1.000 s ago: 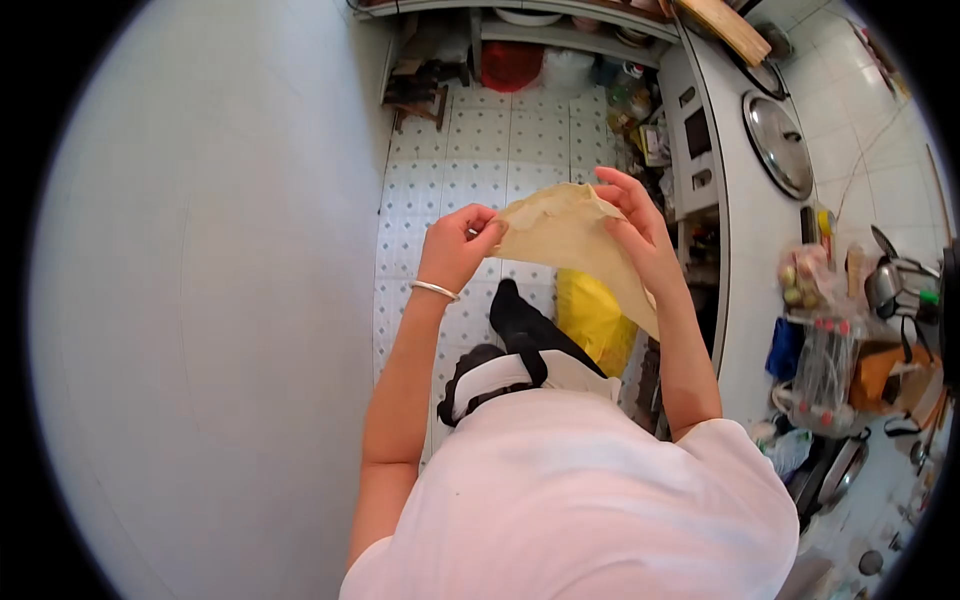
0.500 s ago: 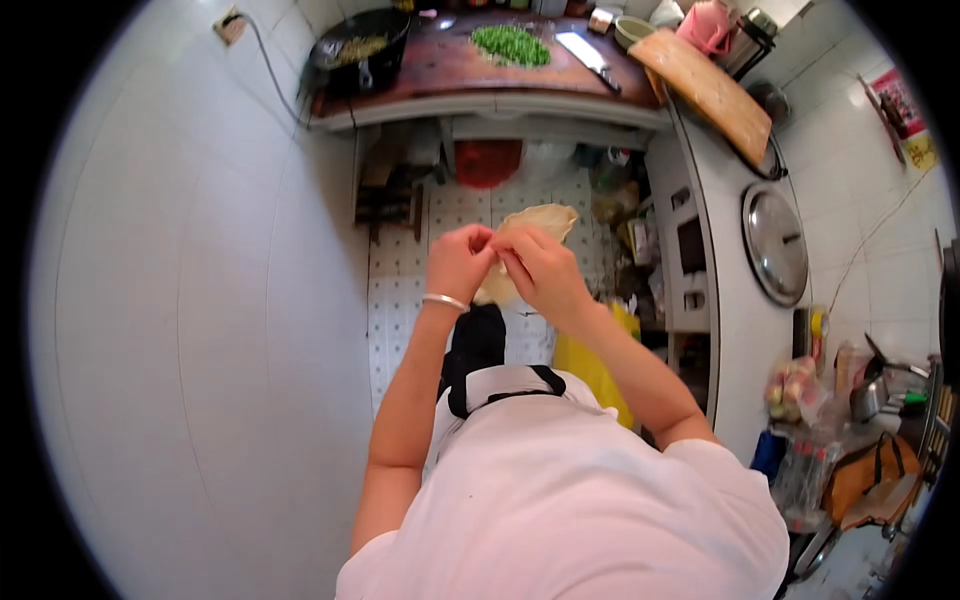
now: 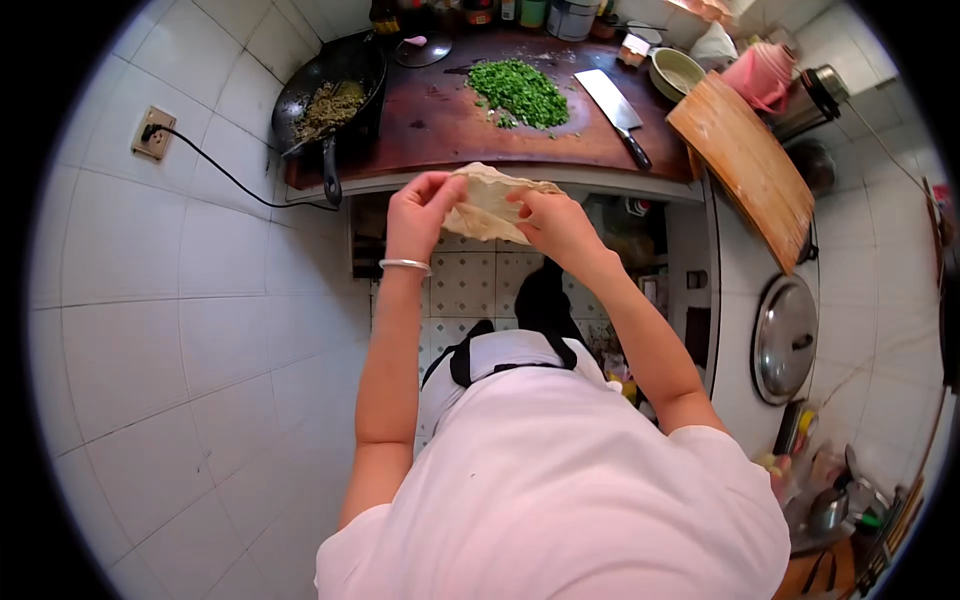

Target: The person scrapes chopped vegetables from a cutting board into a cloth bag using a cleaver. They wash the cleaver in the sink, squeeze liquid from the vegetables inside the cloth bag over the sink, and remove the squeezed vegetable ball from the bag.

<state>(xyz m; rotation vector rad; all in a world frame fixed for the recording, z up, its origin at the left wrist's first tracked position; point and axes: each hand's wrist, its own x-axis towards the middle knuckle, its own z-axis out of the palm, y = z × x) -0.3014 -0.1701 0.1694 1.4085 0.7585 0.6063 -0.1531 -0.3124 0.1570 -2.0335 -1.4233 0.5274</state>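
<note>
A thin, pale-yellow crinkled sheet hangs between my two hands at the front edge of the counter; whether it is cloth or food I cannot tell. Pinched at its left end is my left hand, with a bracelet on the wrist. My right hand grips the right part, its thumb and fingers closing on the material. Beyond the sheet, chopped greens lie in a heap on the brown worktop. To their right rests a cleaver, its black handle toward me.
At the left stands a black wok with chopped food in it, near a pot lid. A wooden board leans over the right corner beside a green bowl and a pink jug. Another steel lid is on the right-hand counter.
I have come closer to the counter. My hands have moved apart and up to its edge, spreading the pale sheet between them. The wok and greens now look nearer.
</note>
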